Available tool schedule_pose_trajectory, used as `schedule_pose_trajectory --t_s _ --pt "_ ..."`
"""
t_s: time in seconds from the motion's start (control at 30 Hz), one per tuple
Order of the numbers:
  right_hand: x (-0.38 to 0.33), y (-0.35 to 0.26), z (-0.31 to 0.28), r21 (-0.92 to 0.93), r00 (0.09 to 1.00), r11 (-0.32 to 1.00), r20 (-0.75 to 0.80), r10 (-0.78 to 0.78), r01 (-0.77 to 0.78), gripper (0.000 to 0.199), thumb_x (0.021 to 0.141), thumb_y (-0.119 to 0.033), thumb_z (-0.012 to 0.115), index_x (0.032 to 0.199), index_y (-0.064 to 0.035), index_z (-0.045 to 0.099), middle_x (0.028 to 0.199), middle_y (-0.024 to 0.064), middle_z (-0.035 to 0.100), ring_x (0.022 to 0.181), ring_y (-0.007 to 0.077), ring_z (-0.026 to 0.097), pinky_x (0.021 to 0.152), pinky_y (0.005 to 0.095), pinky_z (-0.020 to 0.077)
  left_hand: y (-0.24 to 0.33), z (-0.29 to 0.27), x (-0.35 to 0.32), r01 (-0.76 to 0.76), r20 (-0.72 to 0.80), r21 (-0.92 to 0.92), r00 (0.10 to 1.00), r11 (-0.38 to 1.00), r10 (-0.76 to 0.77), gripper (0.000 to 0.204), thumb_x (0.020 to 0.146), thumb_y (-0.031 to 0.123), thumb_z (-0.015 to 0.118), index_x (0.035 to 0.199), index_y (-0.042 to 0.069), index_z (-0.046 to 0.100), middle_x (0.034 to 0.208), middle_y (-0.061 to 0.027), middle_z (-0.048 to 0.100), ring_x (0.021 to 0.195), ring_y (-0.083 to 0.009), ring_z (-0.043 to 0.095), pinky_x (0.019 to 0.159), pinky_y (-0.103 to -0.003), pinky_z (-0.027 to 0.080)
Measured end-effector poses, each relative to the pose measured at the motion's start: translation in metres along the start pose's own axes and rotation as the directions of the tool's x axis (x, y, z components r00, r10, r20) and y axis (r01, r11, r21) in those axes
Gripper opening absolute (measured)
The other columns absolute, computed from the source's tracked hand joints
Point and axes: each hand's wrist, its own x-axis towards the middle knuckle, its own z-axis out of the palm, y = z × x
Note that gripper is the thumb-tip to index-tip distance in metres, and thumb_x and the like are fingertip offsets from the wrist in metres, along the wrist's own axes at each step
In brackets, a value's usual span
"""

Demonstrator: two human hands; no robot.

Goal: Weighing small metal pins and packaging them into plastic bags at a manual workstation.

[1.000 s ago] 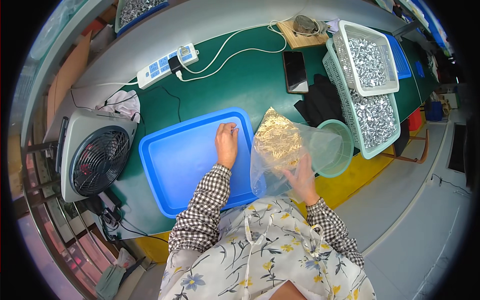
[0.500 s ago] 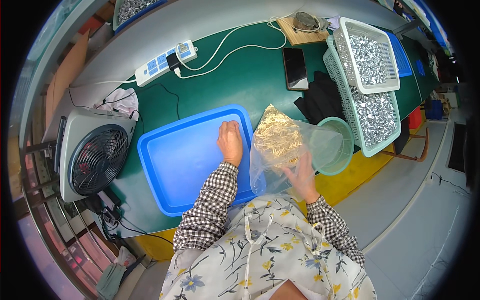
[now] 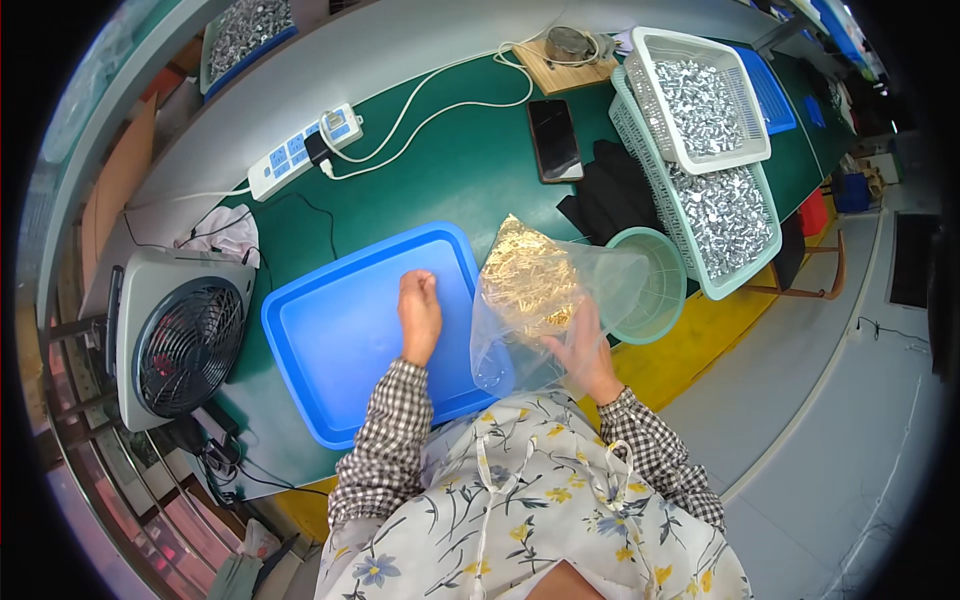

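Note:
My left hand (image 3: 419, 317) is held over the blue tray (image 3: 345, 350), its fingers curled closed. Whatever may be inside them is hidden. To the right, a clear plastic bag (image 3: 505, 360) full of small gold-coloured metal pins (image 3: 528, 265) overlaps the tray's right rim. My right hand (image 3: 587, 355) rests against the bag's lower right part, fingers stretched out and thumb apart. Beside the bag stands a round pale green basket (image 3: 672, 280), partly covered by the bag's loose film.
At right, a white basket (image 3: 690, 160) of silvery metal parts sits on a green basket (image 3: 765, 250) of similar parts. A phone (image 3: 555, 140), black cloth (image 3: 612, 190) and power strip (image 3: 290, 160) lie behind. A fan (image 3: 190, 335) stands left.
My left hand has moved left, away from the tray's right rim toward its middle, still closed. My right hand stays at the bag. The whole view has shifted slightly.

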Motion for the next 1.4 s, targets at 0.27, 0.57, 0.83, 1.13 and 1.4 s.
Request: schedule_pose_trajectory --t_s 0.27,0.57,0.83,1.13,1.4 --pt "-0.073 0.009 -0.016 0.152 0.953 0.946 0.148 0.265 -0.286 0.047 0.080 -0.012 0.063 0.123 -0.0045 0.046 0.103 0.0125 0.053 0.075 0.0235 0.057 0.066 0.0296 0.0464 0.051 -0.078 -0.086 0.555 0.729 -0.091 0.603 0.827 -0.325 0.016 0.092 0.018 0.048 0.088 0.003 0.052 0.067 0.0003 0.049 0.053 -0.0057 0.045 0.049 -0.020 0.038" --pt "-0.086 -0.024 -0.014 0.750 0.915 0.533 0.377 0.142 -0.391 0.020 0.087 -0.009 0.056 0.105 -0.0012 0.061 0.089 0.0000 0.053 0.071 0.0061 0.052 0.062 0.0196 0.0436 0.093 -0.018 -0.113 0.861 0.992 -0.073 0.117 0.503 -0.057 0.017 0.092 0.019 0.051 0.098 0.003 0.052 0.074 0.0008 0.050 0.062 -0.0065 0.047 0.052 -0.020 0.040" --pt "-0.105 -0.012 -0.014 0.797 0.969 0.554 0.169 0.178 -0.241 0.010 0.086 -0.006 0.057 0.094 -0.0007 0.060 0.090 0.0016 0.051 0.070 0.0066 0.053 0.062 0.0186 0.0433 0.089 0.000 -0.124 0.937 0.997 0.058 -0.073 0.344 0.031 0.015 0.092 0.017 0.050 0.097 0.003 0.053 0.076 -0.0001 0.053 0.063 -0.0070 0.051 0.053 -0.020 0.042" --pt "-0.114 0.007 -0.025 0.804 0.921 0.455 0.298 0.252 -0.384 0.005 0.085 -0.003 0.058 0.085 0.0014 0.058 0.086 0.0026 0.055 0.067 0.0080 0.054 0.062 0.0204 0.0454 0.099 -0.003 -0.134 0.936 0.997 0.068 -0.052 0.346 -0.054 0.024 0.093 0.022 0.049 0.106 0.003 0.053 0.088 -0.0025 0.056 0.073 -0.0092 0.054 0.060 -0.023 0.045" --pt "-0.169 0.164 -0.038 0.167 0.694 0.675 0.117 0.710 -0.719 0.017 0.082 -0.016 0.062 0.075 -0.0005 0.060 0.068 0.0103 0.061 0.059 0.0186 0.059 0.054 0.0280 0.0452 0.065 -0.019 -0.129 0.699 0.976 -0.106 0.209 0.708 -0.060 0.024 0.092 0.018 0.048 0.109 0.001 0.052 0.093 -0.0044 0.056 0.080 -0.0093 0.054 0.068 -0.023 0.047"
